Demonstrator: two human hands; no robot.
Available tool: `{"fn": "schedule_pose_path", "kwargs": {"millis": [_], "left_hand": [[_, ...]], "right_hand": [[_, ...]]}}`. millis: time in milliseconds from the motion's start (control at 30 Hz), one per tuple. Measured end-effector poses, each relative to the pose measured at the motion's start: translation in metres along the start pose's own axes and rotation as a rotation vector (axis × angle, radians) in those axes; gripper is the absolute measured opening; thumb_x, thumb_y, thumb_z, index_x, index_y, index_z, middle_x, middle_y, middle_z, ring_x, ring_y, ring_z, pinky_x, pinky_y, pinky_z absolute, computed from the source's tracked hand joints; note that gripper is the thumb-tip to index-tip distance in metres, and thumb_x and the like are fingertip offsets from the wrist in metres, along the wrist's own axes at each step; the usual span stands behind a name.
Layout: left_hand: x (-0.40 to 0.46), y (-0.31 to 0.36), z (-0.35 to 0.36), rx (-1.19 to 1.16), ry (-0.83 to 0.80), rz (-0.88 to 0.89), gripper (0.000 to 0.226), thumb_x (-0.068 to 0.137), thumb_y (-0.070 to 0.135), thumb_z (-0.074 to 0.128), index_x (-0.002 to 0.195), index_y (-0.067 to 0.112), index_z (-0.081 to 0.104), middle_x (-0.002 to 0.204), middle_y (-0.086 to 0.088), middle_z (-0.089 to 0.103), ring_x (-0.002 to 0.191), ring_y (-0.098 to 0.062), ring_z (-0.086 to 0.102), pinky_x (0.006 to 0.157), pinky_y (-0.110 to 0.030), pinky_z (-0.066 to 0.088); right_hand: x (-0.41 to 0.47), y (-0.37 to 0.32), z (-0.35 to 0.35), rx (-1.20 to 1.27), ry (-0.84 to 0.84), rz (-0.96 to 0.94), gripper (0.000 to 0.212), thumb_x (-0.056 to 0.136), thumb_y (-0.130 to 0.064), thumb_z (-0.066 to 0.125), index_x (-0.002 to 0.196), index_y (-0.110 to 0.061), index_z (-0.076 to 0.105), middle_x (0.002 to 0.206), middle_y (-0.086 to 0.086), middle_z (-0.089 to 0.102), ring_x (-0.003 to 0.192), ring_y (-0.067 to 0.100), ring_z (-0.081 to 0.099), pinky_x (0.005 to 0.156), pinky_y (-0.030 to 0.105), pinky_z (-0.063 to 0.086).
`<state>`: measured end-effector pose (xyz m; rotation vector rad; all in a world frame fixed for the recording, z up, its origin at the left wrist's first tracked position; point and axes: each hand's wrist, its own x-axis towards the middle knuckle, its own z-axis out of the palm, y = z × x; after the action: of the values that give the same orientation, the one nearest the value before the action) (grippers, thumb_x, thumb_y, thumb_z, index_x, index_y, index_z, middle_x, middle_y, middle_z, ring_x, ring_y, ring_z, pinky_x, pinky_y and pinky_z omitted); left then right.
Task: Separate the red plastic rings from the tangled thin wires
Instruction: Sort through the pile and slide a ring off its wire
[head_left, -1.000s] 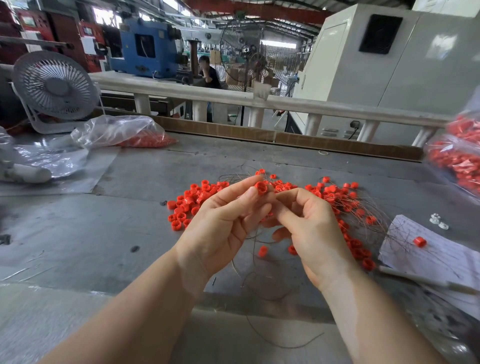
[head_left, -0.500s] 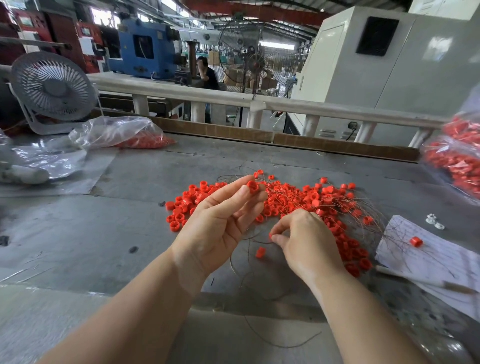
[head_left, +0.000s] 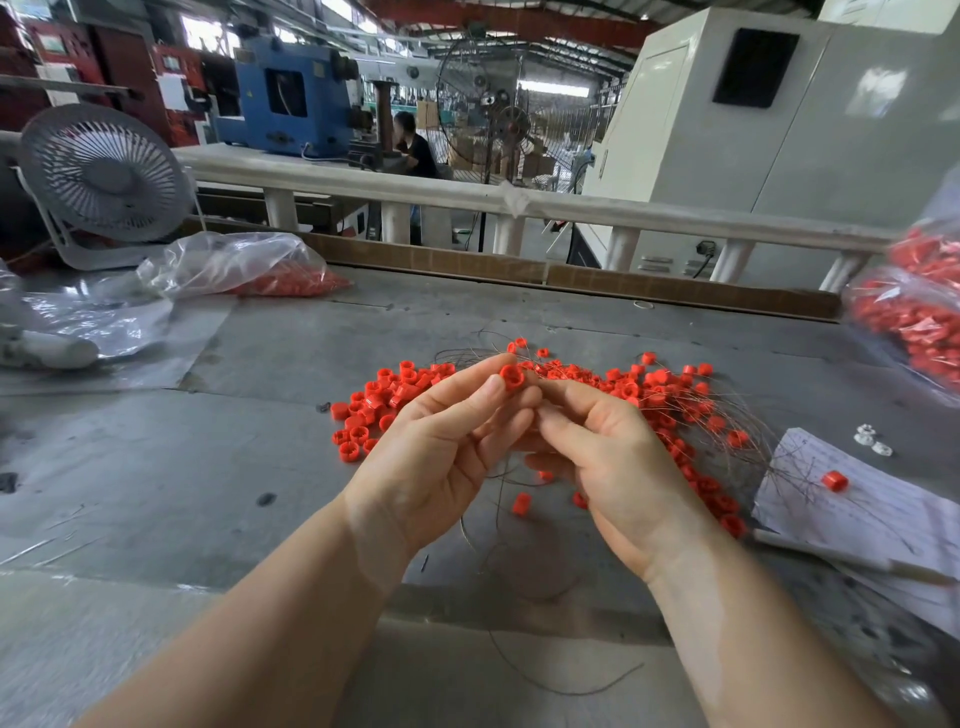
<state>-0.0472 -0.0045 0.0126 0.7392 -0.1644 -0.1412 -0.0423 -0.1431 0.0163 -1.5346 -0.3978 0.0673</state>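
Head view: left hand (head_left: 441, 457) pinching one red ring (head_left: 512, 376) at fingertip height, raised off the desk (head_left: 291, 364), likely to slide it free. Right hand (head_left: 613, 467) curled, seemingly pinching a thin wire (head_left: 696, 410) taut beside it. Loose freed rings (head_left: 374, 410) piled left, tangled ones right.

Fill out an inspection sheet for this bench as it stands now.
Surface: grey worktable, scuffed and spotted.
Job's things: loose red rings heaped left of the hands; tangled thin wires with rings still threaded on them to the right.
Clutter: paper sheet with one ring on it; clear bag of red parts; a second bag at the right edge.
Hands: left hand pinches a single ring in its fingers; right hand curled close beside it, what it holds hidden.
Cables: stray wire trailing over the near edge.
Surroundings: desk fan, white railing, factory machines behind.
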Motion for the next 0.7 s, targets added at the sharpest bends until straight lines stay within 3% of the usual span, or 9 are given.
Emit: {"fn": "schedule_pose_path", "kwargs": {"millis": [133,300,533,700], "left_hand": [[-0.0004,-0.0002,-0.0007,0.008,-0.020,-0.007,0.021,0.072,0.007,0.062,0.085,0.012,0.077,0.088,-0.010,0.073,0.083,-0.016,0.072,0.065,-0.019,0.056],[-0.0001,-0.0011,-0.0009,0.011,-0.015,0.004,0.018,0.072,0.006,0.062,0.081,0.011,0.077,0.086,-0.010,0.074,0.081,-0.016,0.072,0.065,-0.019,0.056],[0.0013,-0.0001,-0.0019,-0.012,0.000,0.015,0.019,0.074,0.006,0.060,0.081,0.010,0.077,0.088,-0.012,0.073,0.083,-0.016,0.071,0.067,-0.020,0.057],[0.0008,-0.0004,-0.0009,-0.018,0.005,0.009,0.018,0.073,0.006,0.060,0.079,0.010,0.077,0.088,-0.013,0.073,0.082,-0.016,0.071,0.066,-0.020,0.057]], "right_hand": [[0.0001,-0.0009,-0.0013,0.037,0.027,0.037,0.029,0.094,-0.007,0.047,0.091,-0.023,0.071,0.089,0.000,0.072,0.081,0.015,0.064,0.057,0.018,0.043],[0.0015,0.0009,-0.0033,0.076,0.050,0.055,0.021,0.093,-0.011,0.050,0.099,-0.017,0.070,0.096,0.008,0.070,0.089,0.024,0.061,0.062,0.027,0.039],[-0.0001,0.0009,-0.0023,0.167,-0.105,0.108,0.028,0.094,0.000,0.043,0.096,-0.017,0.066,0.081,-0.001,0.071,0.075,0.010,0.068,0.061,0.018,0.048],[-0.0006,0.0008,-0.0027,0.127,-0.080,0.076,0.019,0.090,-0.002,0.053,0.095,-0.015,0.066,0.077,-0.001,0.069,0.072,0.011,0.068,0.057,0.018,0.048]]}}
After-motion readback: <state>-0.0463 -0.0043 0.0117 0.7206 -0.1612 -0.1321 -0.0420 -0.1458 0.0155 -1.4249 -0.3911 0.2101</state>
